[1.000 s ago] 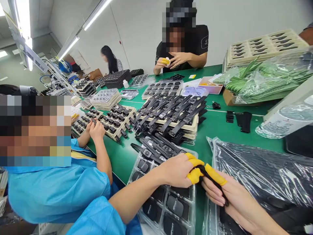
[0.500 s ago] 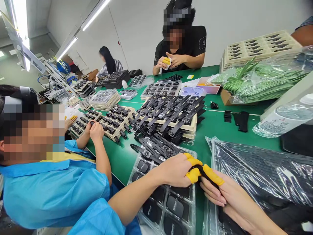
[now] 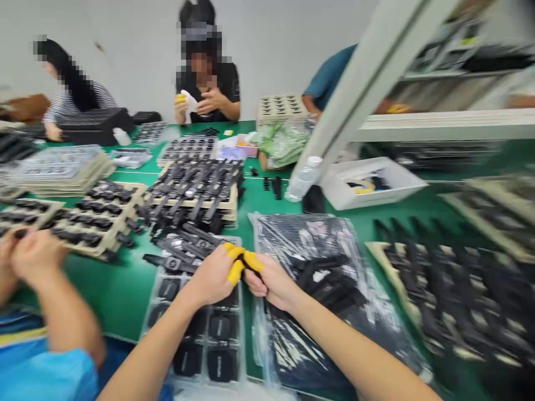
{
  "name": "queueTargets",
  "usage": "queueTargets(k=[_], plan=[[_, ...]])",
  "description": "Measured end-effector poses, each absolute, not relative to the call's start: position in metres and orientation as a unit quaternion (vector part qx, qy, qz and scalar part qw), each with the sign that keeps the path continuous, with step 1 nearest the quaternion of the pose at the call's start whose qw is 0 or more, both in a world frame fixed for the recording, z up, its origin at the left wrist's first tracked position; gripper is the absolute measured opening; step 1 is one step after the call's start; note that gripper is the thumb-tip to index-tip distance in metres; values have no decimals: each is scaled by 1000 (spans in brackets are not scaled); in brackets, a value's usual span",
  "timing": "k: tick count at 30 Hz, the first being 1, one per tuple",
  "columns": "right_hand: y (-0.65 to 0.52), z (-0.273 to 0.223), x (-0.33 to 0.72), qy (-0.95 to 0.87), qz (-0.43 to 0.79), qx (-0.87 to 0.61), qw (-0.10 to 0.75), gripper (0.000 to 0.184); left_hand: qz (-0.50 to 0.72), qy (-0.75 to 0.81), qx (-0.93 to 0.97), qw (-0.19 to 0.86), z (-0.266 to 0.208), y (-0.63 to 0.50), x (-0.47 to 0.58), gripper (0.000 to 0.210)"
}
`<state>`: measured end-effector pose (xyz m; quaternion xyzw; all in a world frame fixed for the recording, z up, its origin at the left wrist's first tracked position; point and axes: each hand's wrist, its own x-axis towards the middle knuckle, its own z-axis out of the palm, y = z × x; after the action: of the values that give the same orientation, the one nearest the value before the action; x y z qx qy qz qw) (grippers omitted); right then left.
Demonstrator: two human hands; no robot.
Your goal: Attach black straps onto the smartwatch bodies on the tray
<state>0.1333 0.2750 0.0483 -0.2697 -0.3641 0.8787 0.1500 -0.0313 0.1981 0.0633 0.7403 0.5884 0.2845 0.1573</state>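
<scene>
My left hand (image 3: 212, 277) and my right hand (image 3: 276, 281) meet above the table, with yellow covers on some fingertips. Both are closed on a black watch strap (image 3: 241, 260), mostly hidden by the fingers. Under my left hand lies a clear plastic tray (image 3: 203, 348) with dark square pieces in its compartments. Several black watches with straps (image 3: 184, 248) are heaped on that tray's far end. Below my right forearm is a clear plastic bag (image 3: 288, 236) of black strips, with loose black straps (image 3: 326, 273) on top.
Stacked cream trays of watches (image 3: 229, 209) stand beyond my hands. To the right are a tray of black straps (image 3: 434, 284), a white box (image 3: 370, 192), a clear bottle (image 3: 304, 179) and a slanted white post (image 3: 346, 94). A co-worker's hands (image 3: 35, 256) are at left.
The view has swung right and levelled, bringing the white box and right-hand trays into sight. My hands stay together on the watch strap.
</scene>
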Motion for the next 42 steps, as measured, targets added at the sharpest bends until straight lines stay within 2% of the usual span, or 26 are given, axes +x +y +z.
queueTargets(k=[10,17,25,30,37,42], plan=[[280,39,131,-406,867,-232,172,55,330,562,748,125,49,200,-44,37],[284,42,134,-365,890,-217,165,51,302,573,754,108,52,201,-40,38],[281,42,134,-397,872,-249,139,58,237,578,775,91,52,200,-42,39],[278,40,134,-434,852,-246,160,61,262,582,760,126,58,201,-40,36],[280,46,137,-427,850,-236,199,55,344,601,694,200,61,200,-36,36],[278,49,141,-414,859,-219,208,50,431,613,633,195,62,201,-34,16]])
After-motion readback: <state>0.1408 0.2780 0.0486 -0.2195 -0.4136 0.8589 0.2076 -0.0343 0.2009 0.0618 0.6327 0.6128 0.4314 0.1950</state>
